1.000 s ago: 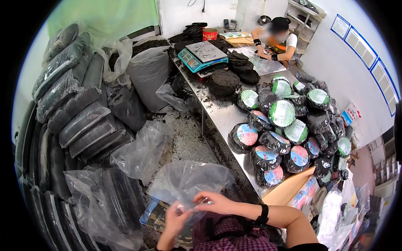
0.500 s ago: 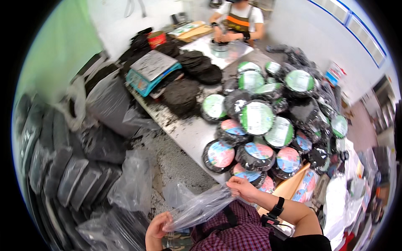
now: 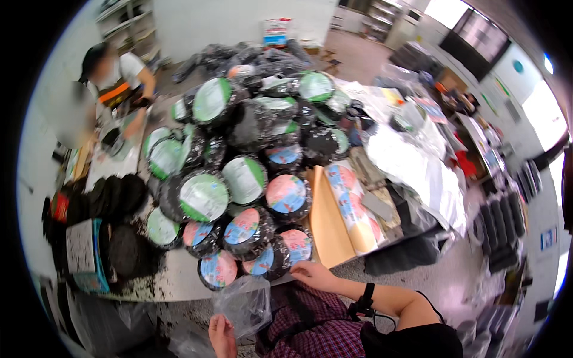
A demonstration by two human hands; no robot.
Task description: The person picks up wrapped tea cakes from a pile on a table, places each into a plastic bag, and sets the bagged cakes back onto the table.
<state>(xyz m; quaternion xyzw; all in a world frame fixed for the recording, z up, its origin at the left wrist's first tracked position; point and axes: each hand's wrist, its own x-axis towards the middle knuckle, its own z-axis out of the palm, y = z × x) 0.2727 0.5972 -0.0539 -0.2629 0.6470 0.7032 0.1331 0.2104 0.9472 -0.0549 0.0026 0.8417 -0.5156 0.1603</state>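
Down at the table's near edge, my left hand (image 3: pixel 222 335) pinches a clear plastic bag (image 3: pixel 243 301), which hangs loosely toward the table edge. My right hand (image 3: pixel 314 276) is apart from the bag, its fingers extended, close to a round, plastic-wrapped black package with a pink and blue label (image 3: pixel 296 245). A similar package (image 3: pixel 217 269) lies just beyond the bag. Behind these rises a heap of wrapped black rounds, some with green and white labels (image 3: pixel 204 196).
A rolled sheet of printed labels (image 3: pixel 349 206) lies right of the heap. To the left are a blue scale (image 3: pixel 83 256) and dark bare discs (image 3: pixel 132 249). A co-worker (image 3: pixel 119 77) works at the far left. White sheeting (image 3: pixel 412 170) covers the right side.
The view has swung right. My right hand has let go of the bag and moved beside the labelled packages; the bag, stretched between both hands before, now hangs from my left hand.
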